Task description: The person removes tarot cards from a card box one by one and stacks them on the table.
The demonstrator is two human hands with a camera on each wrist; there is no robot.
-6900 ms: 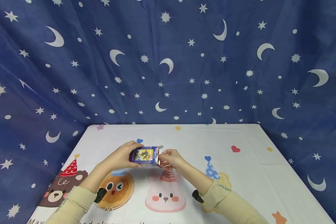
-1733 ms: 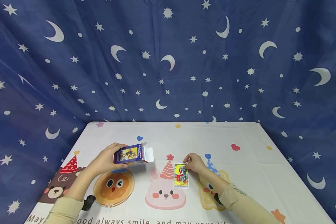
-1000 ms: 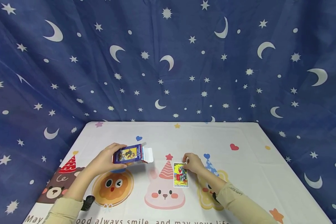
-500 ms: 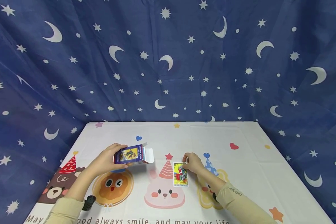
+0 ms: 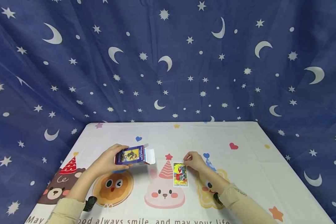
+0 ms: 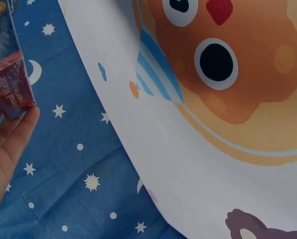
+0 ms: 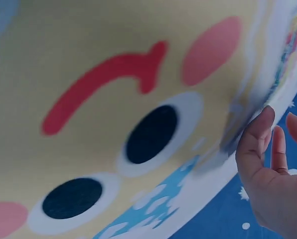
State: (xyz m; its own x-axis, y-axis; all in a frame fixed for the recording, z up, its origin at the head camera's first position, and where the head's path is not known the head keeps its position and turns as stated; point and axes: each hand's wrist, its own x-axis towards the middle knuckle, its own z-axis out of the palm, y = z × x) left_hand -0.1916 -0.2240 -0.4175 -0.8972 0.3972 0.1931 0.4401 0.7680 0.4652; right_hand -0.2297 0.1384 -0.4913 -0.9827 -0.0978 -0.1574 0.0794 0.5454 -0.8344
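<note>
My left hand (image 5: 109,160) grips a blue tarot card box (image 5: 131,155) with a yellow picture, holding it by its left end above the table. Its white flap (image 5: 150,156) hangs out on the right side. In the left wrist view the fingers (image 6: 21,132) lie against the box's red end (image 6: 11,92). A tarot card (image 5: 180,175), face up with a yellow, red and green picture, lies on the cloth; whether others lie under it I cannot tell. My right hand (image 5: 195,161) is just off the card's upper right corner. In the right wrist view its thumb and fingertips (image 7: 265,119) stand apart.
A white cloth (image 5: 254,161) printed with cartoon animals, hearts and stars covers the table. Behind it and on the left hangs a blue curtain (image 5: 168,77) with moons and stars. Black wrist cameras (image 5: 90,203) sit under both forearms.
Earlier the right hand drew at the box's opening; then it held the card on the table. Now it has let go and lifted slightly away. The left hand has barely shifted lately.
</note>
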